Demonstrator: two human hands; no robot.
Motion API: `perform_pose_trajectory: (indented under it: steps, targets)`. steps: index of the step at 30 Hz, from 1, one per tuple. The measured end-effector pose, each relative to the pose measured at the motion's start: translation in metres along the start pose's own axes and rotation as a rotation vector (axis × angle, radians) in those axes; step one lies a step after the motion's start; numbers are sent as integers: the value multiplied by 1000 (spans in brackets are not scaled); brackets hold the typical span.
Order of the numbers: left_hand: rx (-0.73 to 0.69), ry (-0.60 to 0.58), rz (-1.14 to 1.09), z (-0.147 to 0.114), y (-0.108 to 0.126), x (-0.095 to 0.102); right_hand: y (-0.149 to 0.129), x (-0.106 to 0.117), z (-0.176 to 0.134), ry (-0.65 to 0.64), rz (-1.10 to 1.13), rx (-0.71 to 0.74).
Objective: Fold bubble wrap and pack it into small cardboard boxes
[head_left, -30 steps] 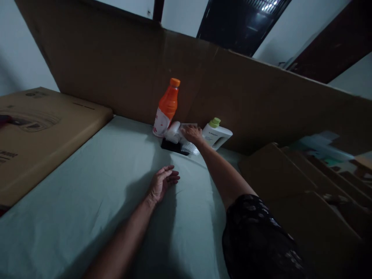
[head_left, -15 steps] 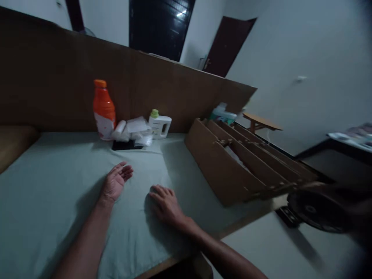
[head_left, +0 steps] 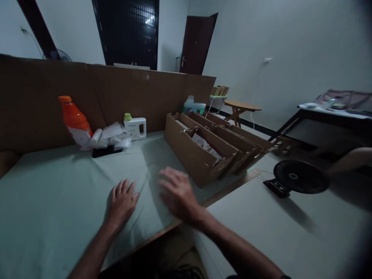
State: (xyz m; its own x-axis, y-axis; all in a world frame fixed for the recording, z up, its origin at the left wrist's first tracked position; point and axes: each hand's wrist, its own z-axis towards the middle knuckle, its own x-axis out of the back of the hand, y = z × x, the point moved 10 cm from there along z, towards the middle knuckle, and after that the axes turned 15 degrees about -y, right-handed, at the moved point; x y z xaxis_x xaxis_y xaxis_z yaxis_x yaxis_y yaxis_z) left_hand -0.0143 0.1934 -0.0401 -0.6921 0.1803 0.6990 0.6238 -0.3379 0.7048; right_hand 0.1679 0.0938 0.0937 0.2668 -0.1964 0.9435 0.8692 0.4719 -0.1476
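My left hand [head_left: 122, 202] lies palm down on the pale green cloth [head_left: 58, 193], fingers spread, holding nothing. To its right my right hand [head_left: 178, 192], blurred by motion, is raised over the cloth with its fingers extended and nothing in them. The nearest thing to it is a row of narrow cardboard boxes [head_left: 188, 155]; the front one has crumpled plastic wrap [head_left: 206, 146] inside. Behind my left hand are clear plastic packs [head_left: 113, 135] on a flat black object [head_left: 107, 151]. An orange bottle [head_left: 76, 122] leans to their left, and a white jug with a green cap [head_left: 135, 128] stands to their right.
A tall cardboard panel [head_left: 130, 87] closes off the back. Behind the boxes stands a teal bottle [head_left: 194, 106]. On the floor at right is a black fan [head_left: 300, 176]; a round wooden table [head_left: 242, 105] and a black table [head_left: 334, 112] stand farther off.
The view has swung to the right. My left hand has turned from palm up to palm down on the cloth. My right hand has lifted off the cloth and moved toward the boxes.
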Motion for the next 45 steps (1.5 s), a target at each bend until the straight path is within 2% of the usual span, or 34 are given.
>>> perform_pose_trajectory:
  steps: [2,3,5,8,9,11,14,18,21,23,25,27,28,31,32,34,37,40,42,45]
  targets:
    - [-10,-40,210,-25,22,-24,46,63,-2,110,-178,-200]
    - [-10,-63,260,-38,31,-34,67,87,-3,123,-262,-303]
    - [-24,-102,304,-63,47,-49,106,113,-3,14,-388,-477]
    - [-70,-154,291,-96,69,-59,147,106,-8,-290,-441,-620]
    - [-84,-167,268,-106,74,-58,154,100,-10,-345,-430,-632]
    - [-106,-192,192,-122,79,-52,159,93,-11,-340,-397,-599]
    - [-90,-173,15,-140,71,-28,137,87,-5,-183,-354,-332]
    - [28,34,-149,-155,40,29,70,85,-6,-9,-246,101]
    - [123,178,-194,-160,17,62,8,84,-8,-14,-113,342]
    - [192,234,-238,-163,6,72,-28,85,-8,-59,-25,462]
    - [247,260,-294,-165,1,73,-49,87,-11,-99,48,535]
    - [267,255,-333,-165,1,69,-48,94,-19,-69,102,543]
    - [268,238,-345,-164,2,66,-39,99,-25,-25,137,510]
    - [269,152,-372,-157,4,56,16,109,-51,157,327,283]
    - [276,131,-387,-154,2,54,36,104,-60,185,390,181]
    - [293,110,-419,-147,-1,52,62,78,-76,140,450,18]
    - [298,79,-445,-130,-4,50,59,19,-86,-67,439,-54]
    - [289,34,-477,-114,-2,42,49,-23,-80,-149,433,-98]
    - [297,38,-515,-107,-3,37,49,-35,-66,-133,428,-131]
    - [289,103,-567,-100,-12,44,48,-37,-24,-110,452,-78]
